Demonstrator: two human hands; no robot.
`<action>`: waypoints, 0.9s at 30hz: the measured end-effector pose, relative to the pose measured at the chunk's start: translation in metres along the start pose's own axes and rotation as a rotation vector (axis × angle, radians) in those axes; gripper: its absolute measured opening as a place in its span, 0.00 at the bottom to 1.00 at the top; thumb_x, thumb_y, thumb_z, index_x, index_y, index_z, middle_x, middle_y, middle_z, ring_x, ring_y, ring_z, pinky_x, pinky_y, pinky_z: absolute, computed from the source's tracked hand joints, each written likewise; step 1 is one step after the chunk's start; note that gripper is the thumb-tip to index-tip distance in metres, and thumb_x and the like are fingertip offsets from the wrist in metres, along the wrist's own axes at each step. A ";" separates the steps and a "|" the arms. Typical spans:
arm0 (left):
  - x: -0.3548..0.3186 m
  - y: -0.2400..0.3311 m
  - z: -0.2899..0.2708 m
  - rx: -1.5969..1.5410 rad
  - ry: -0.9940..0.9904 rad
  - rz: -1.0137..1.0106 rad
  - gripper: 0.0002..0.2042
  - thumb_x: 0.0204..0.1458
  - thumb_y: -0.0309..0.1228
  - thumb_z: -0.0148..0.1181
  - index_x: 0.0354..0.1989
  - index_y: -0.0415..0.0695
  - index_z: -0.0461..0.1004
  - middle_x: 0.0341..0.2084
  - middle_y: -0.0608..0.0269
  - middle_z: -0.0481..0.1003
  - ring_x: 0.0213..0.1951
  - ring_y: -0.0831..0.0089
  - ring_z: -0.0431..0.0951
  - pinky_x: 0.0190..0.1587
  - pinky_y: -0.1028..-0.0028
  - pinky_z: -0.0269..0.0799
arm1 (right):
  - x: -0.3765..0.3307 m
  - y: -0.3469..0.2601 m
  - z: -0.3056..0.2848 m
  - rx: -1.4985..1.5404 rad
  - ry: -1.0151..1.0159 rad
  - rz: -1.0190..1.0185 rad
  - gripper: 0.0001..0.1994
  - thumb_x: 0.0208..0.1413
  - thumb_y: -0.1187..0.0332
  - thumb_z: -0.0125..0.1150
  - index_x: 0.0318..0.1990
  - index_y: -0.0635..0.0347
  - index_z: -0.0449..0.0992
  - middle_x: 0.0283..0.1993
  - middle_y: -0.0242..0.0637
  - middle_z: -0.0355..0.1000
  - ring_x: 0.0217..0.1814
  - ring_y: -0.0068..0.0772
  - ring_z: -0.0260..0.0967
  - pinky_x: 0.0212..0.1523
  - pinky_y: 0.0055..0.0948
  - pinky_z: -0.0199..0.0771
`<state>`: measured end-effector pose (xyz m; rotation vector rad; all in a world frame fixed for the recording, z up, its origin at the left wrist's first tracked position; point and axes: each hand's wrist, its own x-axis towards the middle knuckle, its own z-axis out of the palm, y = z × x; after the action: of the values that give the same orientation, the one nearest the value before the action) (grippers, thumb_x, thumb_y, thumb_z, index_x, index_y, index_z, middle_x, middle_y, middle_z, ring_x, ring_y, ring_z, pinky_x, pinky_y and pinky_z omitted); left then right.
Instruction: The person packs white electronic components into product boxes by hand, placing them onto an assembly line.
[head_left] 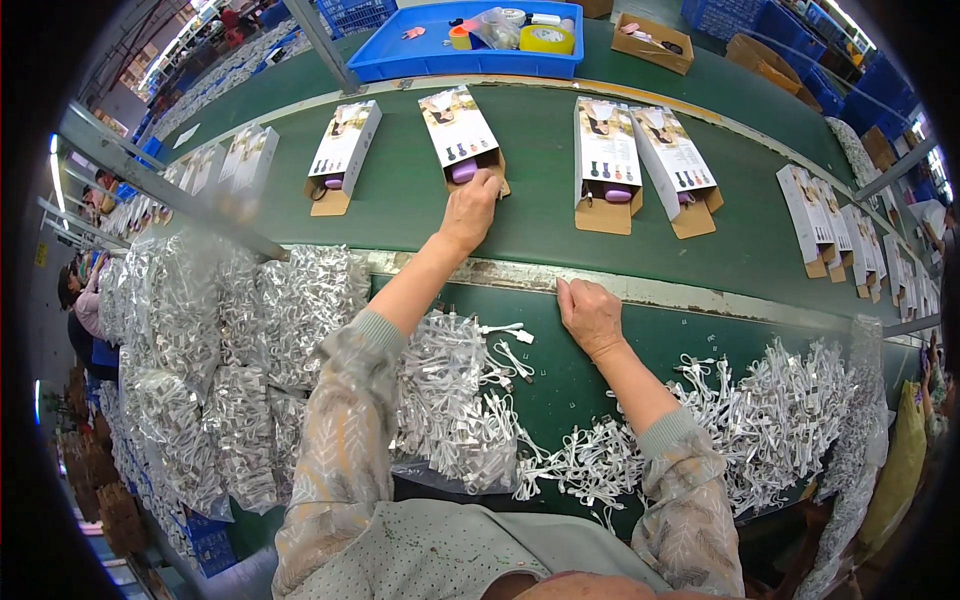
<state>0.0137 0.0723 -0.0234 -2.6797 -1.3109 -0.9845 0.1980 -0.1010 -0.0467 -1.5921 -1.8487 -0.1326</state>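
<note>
My left hand (470,212) is at the open end of a white printed carton (457,122), its fingers pinched together by the brown flap. A purple rounded item (463,171) shows inside that opening. Whether the fingertips hold a flap or something small is hidden. Near the belt's metal edge (680,292), my right hand (592,318) is closed with the fingers curled, and nothing sticks out of it. Between my forearms lies a heap of short white cables (455,400). Another pile of white cables (790,420) spreads beside my right forearm.
More open cartons lie on the green belt (390,215), including one carton (345,140) to the left and a pair (606,145) to the right. Clear bags of cables (245,390) are stacked at left. A blue tray (465,68) with tape rolls stands beyond.
</note>
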 end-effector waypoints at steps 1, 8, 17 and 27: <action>0.007 -0.008 0.008 0.072 -0.041 -0.035 0.12 0.43 0.19 0.54 0.39 0.44 0.69 0.37 0.58 0.70 0.33 0.53 0.74 0.34 0.60 0.72 | 0.001 -0.002 0.002 0.013 -0.002 -0.002 0.13 0.51 0.64 0.57 0.18 0.56 0.66 0.15 0.38 0.67 0.19 0.38 0.69 0.20 0.34 0.69; 0.009 0.024 0.019 0.080 -0.237 -0.064 0.19 0.42 0.20 0.51 0.47 0.40 0.67 0.50 0.48 0.65 0.41 0.50 0.74 0.42 0.57 0.70 | 0.000 0.017 0.014 0.027 -0.003 0.002 0.13 0.50 0.64 0.57 0.18 0.56 0.66 0.16 0.39 0.66 0.19 0.39 0.68 0.20 0.35 0.69; -0.093 0.079 -0.056 0.001 -0.718 0.060 0.09 0.40 0.32 0.62 0.29 0.40 0.75 0.28 0.55 0.73 0.35 0.56 0.74 0.41 0.63 0.70 | 0.000 0.024 0.016 0.002 -0.006 -0.002 0.13 0.51 0.64 0.57 0.18 0.56 0.66 0.16 0.38 0.67 0.20 0.37 0.69 0.21 0.33 0.69; -0.070 -0.001 -0.110 -0.042 -0.180 -0.541 0.09 0.42 0.35 0.57 0.23 0.42 0.77 0.19 0.52 0.75 0.26 0.55 0.76 0.32 0.62 0.71 | -0.007 -0.005 0.003 -0.013 -0.009 -0.014 0.13 0.51 0.65 0.57 0.18 0.56 0.66 0.17 0.37 0.68 0.20 0.37 0.69 0.21 0.33 0.68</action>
<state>-0.0774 -0.0062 0.0269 -2.5365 -2.1455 -0.8063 0.1922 -0.1069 -0.0510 -1.5913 -1.8691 -0.1440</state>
